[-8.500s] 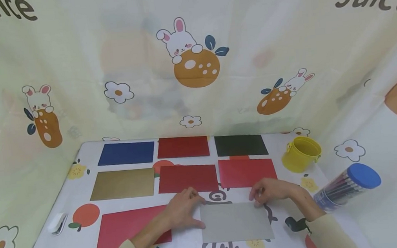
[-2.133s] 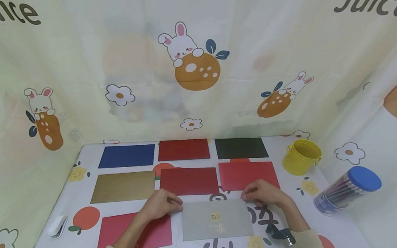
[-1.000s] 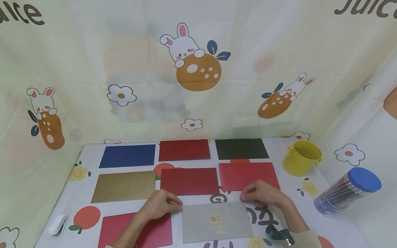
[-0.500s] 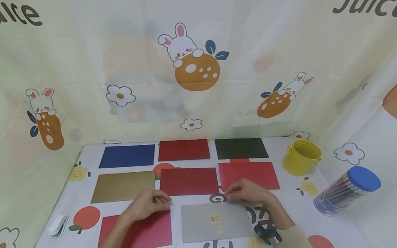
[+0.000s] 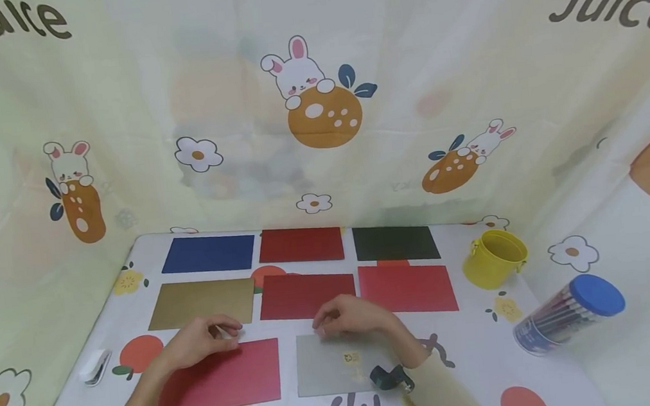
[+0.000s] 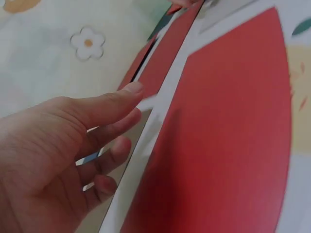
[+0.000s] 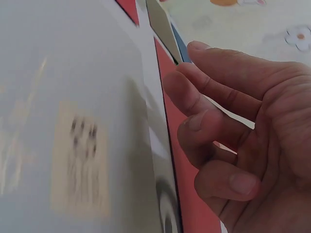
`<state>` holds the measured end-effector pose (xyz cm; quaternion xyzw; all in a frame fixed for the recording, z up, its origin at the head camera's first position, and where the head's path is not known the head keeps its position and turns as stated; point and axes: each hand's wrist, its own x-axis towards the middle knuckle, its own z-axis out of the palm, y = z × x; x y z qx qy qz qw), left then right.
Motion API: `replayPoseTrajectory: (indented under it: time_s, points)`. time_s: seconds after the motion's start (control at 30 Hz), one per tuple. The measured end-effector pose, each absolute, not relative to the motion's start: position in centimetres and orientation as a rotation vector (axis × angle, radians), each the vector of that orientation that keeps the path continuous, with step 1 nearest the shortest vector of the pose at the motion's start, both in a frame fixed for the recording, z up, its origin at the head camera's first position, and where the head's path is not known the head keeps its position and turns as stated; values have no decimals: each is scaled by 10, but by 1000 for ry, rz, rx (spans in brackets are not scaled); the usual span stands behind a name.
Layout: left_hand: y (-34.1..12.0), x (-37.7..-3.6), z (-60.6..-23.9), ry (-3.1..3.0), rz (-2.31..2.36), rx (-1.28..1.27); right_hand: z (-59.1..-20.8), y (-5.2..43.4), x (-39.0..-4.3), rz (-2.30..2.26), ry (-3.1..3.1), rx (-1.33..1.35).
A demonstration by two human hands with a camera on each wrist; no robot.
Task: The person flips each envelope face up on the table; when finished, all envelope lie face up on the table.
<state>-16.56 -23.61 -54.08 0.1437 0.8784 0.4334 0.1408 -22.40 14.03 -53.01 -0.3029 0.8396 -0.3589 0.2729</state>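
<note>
I saw the left hand (image 5: 200,340) had slid left off the grey card (image 5: 339,369) to the top edge of the red card (image 5: 218,377), fingers loosely curled, holding nothing. The right hand (image 5: 349,317) had shifted left too, relaxed fingers over the grey card's far edge, gripping nothing I could see

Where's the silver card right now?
In the head view the silver card lies flat in the front row of cards, just right of the near red card, with the right hand over its far edge.
</note>
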Motion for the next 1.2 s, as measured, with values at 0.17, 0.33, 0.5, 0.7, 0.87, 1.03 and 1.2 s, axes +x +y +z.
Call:
replayPoseTrajectory:
  time_s: [0.17, 0.33, 0.5, 0.7, 0.87, 1.03, 1.2]
  points:
    - [-261, -166, -534, 2561, 1241, 384, -528, 112, -227, -920, 2264, -885]
    - [-278, -167, -525, 2513, 1278, 289, -529, 88, -231, -923, 2225, -922]
    - [-286, -167, -525, 2464, 1306, 270, -533, 72, -232, -892, 2212, -926]
    - [-290, -166, -533, 2488, 1205, 314, -537, 60, -229, -860, 2231, -927]
    - [-292, -163, -542, 2546, 1061, 442, -543, 51, -228, -830, 2266, -906]
    - [-291, -161, -546, 2556, 1054, 482, -546, 48, -228, -825, 2279, -879]
    - [-289, -162, -550, 2585, 1016, 499, -545, 48, -228, -827, 2270, -877]
